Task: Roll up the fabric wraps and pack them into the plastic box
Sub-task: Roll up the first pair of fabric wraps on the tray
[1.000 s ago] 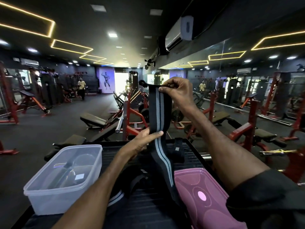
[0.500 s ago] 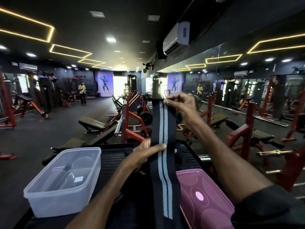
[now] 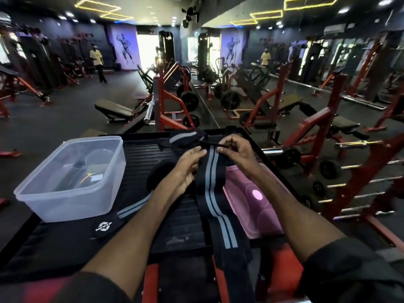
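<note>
Here, on inspection, I found both hands at the far end of one black fabric wrap (image 3: 213, 193) with two grey stripes. My left hand (image 3: 188, 169) was closed on its left edge near the top, thumb and fingers pinching the cloth. My right hand (image 3: 237, 153) pinched the top right corner, fingers curled tight on the end. The wrap lay flat and unrolled, running from the hands toward me down the black ribbed platform (image 3: 140, 162) and off its near edge.

The clear plastic box (image 3: 72, 180) stood on the platform's left part, well apart from the held wrap, open at the top; I could not tell for certain what lay inside it. A pink lid (image 3: 258, 206) lay flat to the right, just beside the wrap, whose right edge overlapped it.

A second wrap (image 3: 182, 138), bunched and unrolled, lay at the far edge of the platform, just beyond my fingertips. A third striped wrap (image 3: 133, 208) showed under my left forearm, its logo end (image 3: 104, 226) lying near the box's front corner.

A person in a yellow shirt (image 3: 97, 64) stood far off on the gym floor.
</note>
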